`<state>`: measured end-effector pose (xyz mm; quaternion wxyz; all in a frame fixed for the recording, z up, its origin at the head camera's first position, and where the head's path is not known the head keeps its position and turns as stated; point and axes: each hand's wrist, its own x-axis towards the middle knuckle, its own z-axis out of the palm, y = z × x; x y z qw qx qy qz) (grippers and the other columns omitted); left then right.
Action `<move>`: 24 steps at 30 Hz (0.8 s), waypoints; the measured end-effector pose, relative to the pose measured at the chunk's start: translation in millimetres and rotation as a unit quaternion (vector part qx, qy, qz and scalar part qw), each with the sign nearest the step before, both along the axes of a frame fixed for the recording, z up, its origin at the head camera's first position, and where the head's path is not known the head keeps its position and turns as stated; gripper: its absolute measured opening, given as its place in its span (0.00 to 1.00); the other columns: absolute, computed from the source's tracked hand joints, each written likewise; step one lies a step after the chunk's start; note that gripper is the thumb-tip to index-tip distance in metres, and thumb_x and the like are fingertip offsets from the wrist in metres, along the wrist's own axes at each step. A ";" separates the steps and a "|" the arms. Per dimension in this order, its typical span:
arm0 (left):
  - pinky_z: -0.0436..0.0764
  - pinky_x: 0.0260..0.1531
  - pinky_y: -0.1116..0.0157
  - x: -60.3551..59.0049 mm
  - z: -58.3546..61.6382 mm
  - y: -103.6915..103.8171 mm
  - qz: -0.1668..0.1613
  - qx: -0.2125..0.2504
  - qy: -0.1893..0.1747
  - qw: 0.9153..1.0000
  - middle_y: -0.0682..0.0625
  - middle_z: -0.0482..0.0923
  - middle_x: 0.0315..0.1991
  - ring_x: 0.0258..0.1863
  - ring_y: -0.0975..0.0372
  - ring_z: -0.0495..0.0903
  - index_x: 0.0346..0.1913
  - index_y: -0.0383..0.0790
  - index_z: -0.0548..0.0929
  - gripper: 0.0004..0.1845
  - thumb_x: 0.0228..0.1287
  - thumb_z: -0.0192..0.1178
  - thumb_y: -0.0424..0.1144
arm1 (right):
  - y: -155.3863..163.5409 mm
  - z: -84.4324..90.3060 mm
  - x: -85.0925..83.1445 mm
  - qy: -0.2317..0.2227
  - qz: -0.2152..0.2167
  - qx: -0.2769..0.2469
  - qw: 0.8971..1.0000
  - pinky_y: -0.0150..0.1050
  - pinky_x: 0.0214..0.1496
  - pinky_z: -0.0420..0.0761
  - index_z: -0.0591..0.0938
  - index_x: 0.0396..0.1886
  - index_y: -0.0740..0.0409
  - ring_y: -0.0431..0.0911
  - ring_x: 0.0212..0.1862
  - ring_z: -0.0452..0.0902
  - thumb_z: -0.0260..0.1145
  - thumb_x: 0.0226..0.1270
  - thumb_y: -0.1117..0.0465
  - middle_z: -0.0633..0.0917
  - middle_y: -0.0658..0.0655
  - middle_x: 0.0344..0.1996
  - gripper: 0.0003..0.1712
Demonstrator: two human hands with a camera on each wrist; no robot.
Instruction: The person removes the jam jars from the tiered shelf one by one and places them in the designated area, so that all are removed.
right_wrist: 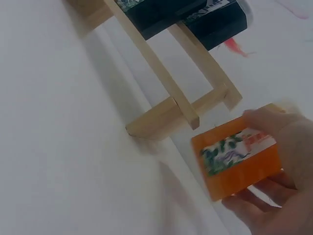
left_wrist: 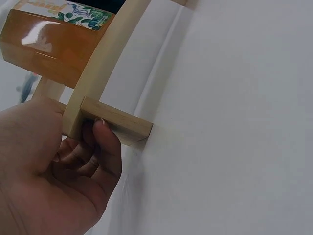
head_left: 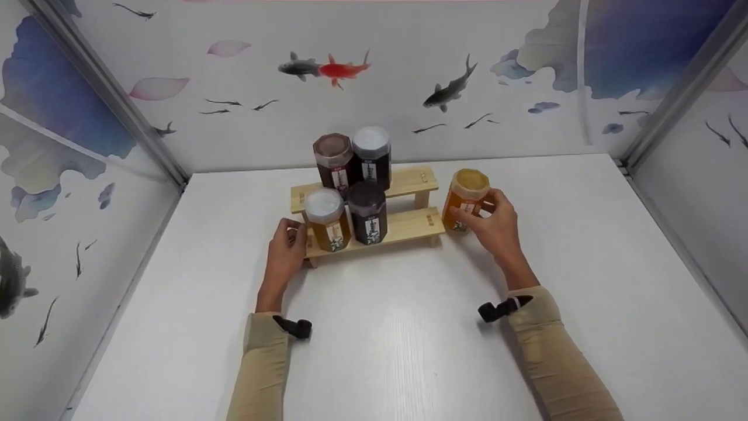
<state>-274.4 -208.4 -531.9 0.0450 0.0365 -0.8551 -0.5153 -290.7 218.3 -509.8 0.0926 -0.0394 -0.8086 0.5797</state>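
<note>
While the left hand (head_left: 286, 248) grips the two-step pale wooden rack (head_left: 409, 225) bearing four jars, right-hand fingers (head_left: 467, 219) clasp an amber-filled, yellow-lidded jar (head_left: 466, 199) on the white worktop (head_left: 385, 339).

White table in a painted booth
Fish-and-petal wall panels (head_left: 409, 88) rise behind the white tabletop (head_left: 380, 351); grey metal posts (head_left: 105, 93) flank it.

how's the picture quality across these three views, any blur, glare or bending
Head view: sharp, evenly lit, soft glare on the table. Left wrist view: the wooden rack bows from lens distortion, and a bright highlight sits on the amber jar. Right wrist view: hazy and washed out, with the right hand and the orange jar blurred.
</note>
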 end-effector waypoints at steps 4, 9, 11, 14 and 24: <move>0.77 0.32 0.64 0.3 0.0 1.6 0.009 -0.002 0.009 1.000 0.45 0.82 0.40 0.36 0.58 0.78 0.60 0.40 0.76 0.15 0.88 0.49 0.47 | 1.7 -0.9 -2.1 -0.045 0.041 0.036 0.997 0.60 0.77 0.73 0.67 0.77 0.58 0.60 0.77 0.70 0.83 0.65 0.51 0.75 0.64 0.73 0.48; 0.76 0.34 0.63 1.7 2.1 3.3 0.021 -0.013 0.009 1.000 0.44 0.81 0.41 0.37 0.57 0.76 0.61 0.39 0.75 0.15 0.88 0.49 0.47 | 0.0 -3.1 -9.7 -0.051 0.049 0.061 0.996 0.63 0.82 0.67 0.65 0.77 0.58 0.62 0.81 0.67 0.81 0.68 0.53 0.74 0.66 0.76 0.47; 0.76 0.34 0.63 1.5 2.0 3.4 0.023 -0.013 0.005 1.000 0.44 0.81 0.42 0.37 0.57 0.76 0.61 0.40 0.75 0.15 0.89 0.49 0.47 | -1.3 -4.2 -15.8 -0.049 0.046 0.069 0.995 0.62 0.83 0.65 0.65 0.77 0.58 0.62 0.81 0.66 0.80 0.69 0.53 0.73 0.66 0.77 0.46; 0.77 0.35 0.63 1.4 1.6 3.6 0.020 -0.010 -0.001 1.000 0.44 0.81 0.43 0.38 0.57 0.77 0.61 0.40 0.75 0.15 0.89 0.48 0.48 | -2.8 -6.0 -27.5 -0.041 0.040 0.075 0.996 0.62 0.84 0.63 0.66 0.76 0.59 0.61 0.81 0.66 0.80 0.70 0.54 0.74 0.66 0.77 0.44; 0.77 0.35 0.63 0.8 -1.2 0.7 0.017 0.001 0.005 1.000 0.44 0.83 0.43 0.38 0.57 0.78 0.61 0.40 0.75 0.16 0.88 0.50 0.48 | -10.4 -10.6 -49.9 -0.032 0.038 0.074 0.996 0.61 0.83 0.65 0.65 0.77 0.61 0.62 0.81 0.67 0.79 0.71 0.56 0.74 0.67 0.77 0.44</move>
